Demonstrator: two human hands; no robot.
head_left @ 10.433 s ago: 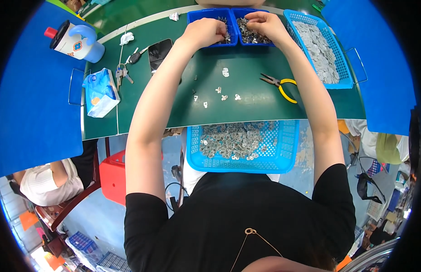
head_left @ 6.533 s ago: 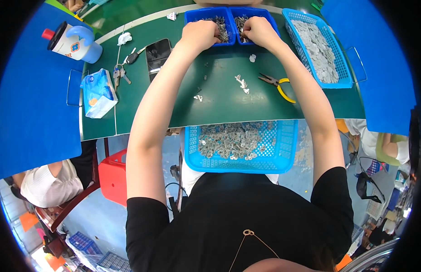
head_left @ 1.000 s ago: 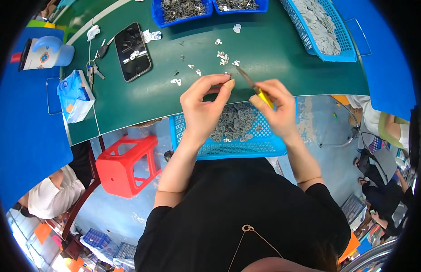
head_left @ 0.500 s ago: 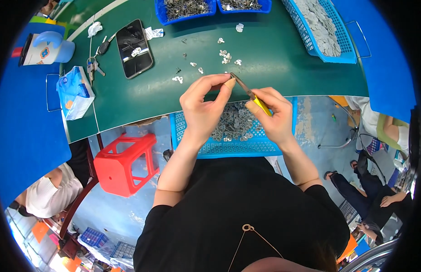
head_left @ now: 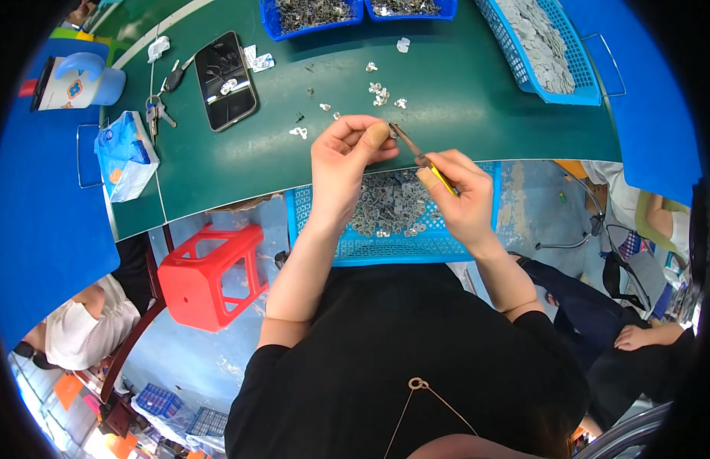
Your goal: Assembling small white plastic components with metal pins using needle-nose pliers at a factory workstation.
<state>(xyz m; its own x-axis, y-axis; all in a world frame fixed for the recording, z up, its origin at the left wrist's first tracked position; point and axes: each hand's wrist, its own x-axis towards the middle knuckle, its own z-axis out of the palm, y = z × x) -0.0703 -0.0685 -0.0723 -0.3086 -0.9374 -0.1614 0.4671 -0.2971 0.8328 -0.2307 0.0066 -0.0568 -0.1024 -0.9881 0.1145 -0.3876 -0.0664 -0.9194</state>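
Observation:
My right hand (head_left: 464, 195) is closed round a pair of slim metal tweezers (head_left: 411, 145) with a yellow grip, pointing up and to the left. At their tip is a small silvery metal piece (head_left: 392, 134), which my left hand (head_left: 343, 164) pinches between thumb and fingers. The fingers hide much of that piece. Both hands are over the front edge of the green table (head_left: 477, 130). Loose small metal pieces (head_left: 380, 96) lie on the table just beyond them. Below my hands, a blue mesh basket (head_left: 397, 251) holds many similar pieces.
Two blue bins (head_left: 294, 33) of small parts stand at the back, and a light-blue basket (head_left: 581, 98) of flat grey pieces at the right. A phone (head_left: 226, 84), keys (head_left: 157, 113), a tissue pack (head_left: 127, 157) and a cup (head_left: 79, 83) are left. A red stool (head_left: 190, 283) stands below; people are on both sides.
My left hand has turned, its thumb now across the fingers, and a metal piece shows at the tweezers' tip. My right hand is nearly still. A person at the right has moved closer.

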